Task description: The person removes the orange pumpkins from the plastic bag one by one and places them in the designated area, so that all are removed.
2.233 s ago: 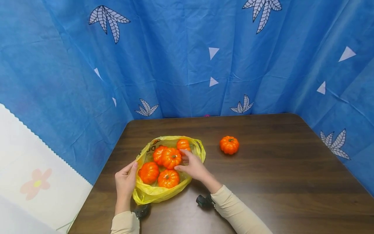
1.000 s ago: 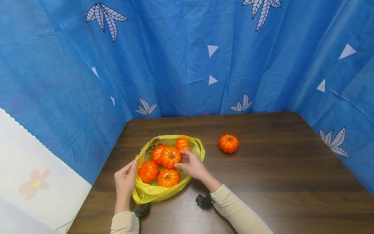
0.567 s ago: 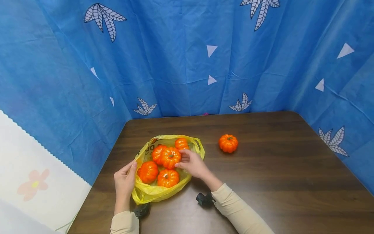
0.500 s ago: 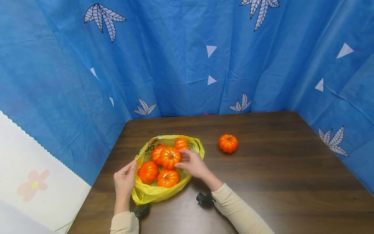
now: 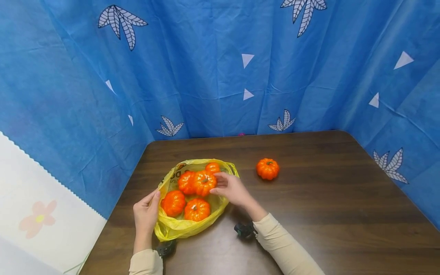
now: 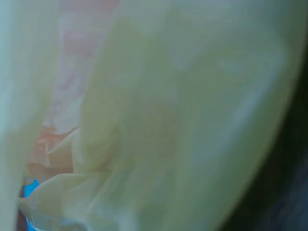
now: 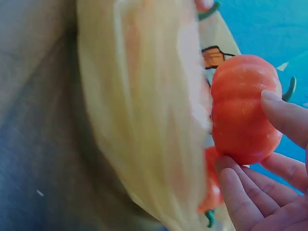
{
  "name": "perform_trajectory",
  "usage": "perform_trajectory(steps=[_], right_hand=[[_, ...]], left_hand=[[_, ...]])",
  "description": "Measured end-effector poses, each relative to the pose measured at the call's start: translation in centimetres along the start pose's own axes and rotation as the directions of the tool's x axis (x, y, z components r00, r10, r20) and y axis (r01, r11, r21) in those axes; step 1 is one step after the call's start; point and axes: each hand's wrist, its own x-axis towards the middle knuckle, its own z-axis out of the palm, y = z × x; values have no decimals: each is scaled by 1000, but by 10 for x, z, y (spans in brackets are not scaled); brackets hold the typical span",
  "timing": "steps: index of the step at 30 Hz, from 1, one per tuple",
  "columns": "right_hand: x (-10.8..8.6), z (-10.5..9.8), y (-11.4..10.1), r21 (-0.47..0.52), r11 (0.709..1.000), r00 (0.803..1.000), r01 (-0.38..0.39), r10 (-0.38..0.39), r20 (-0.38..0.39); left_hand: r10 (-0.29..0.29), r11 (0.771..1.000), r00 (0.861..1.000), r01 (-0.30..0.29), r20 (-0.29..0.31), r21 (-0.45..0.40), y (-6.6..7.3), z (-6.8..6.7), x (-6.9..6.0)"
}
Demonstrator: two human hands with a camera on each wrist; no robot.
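Note:
A yellow plastic bag [image 5: 187, 228] stands with its mouth wide, and several small orange pumpkins lie inside, among them a front pumpkin [image 5: 197, 209] and a left pumpkin [image 5: 173, 203]. My left hand [image 5: 144, 219] pinches the bag's left rim; in the left wrist view the blurred bag [image 6: 144, 120] hides that hand. Over the bag's right part, my right hand [image 5: 235, 190] holds a pumpkin [image 5: 204, 182] by its side. The right wrist view shows that pumpkin [image 7: 245, 108] between thumb and fingertips, its green stem pointing away from the bag.
A lone pumpkin [image 5: 267, 169] sits on the dark wooden table [image 5: 326, 198], right of the bag. Black wrist devices [image 5: 245, 230] are strapped under both forearms. A blue patterned curtain [image 5: 220, 76] surrounds the back and sides.
My right hand has shifted slightly right and up, and the pumpkin it holds has come along. The left hand keeps its place at the bag's rim.

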Motion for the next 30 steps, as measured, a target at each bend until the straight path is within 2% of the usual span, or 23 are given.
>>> perform_trajectory(steps=[9,17,25,30], right_hand=[[-2,-27,-7,-23,999,999,36,-36,-21],[-6,-54,-12,-69,997,994,-17,9,-106],[-11,-76,-18,-75,997,991,-36,26,-131],[-15,-87,-21,-74,997,989,-23,12,-148]], left_hand=[[-20,1000,1000,20,1,24,0,-1,0],[-27,999,1000,27,5,30,0,-1,1],[-47,998,999,46,24,30,-2,0,1],[-32,999,999,31,18,19,-1,-1,0]])
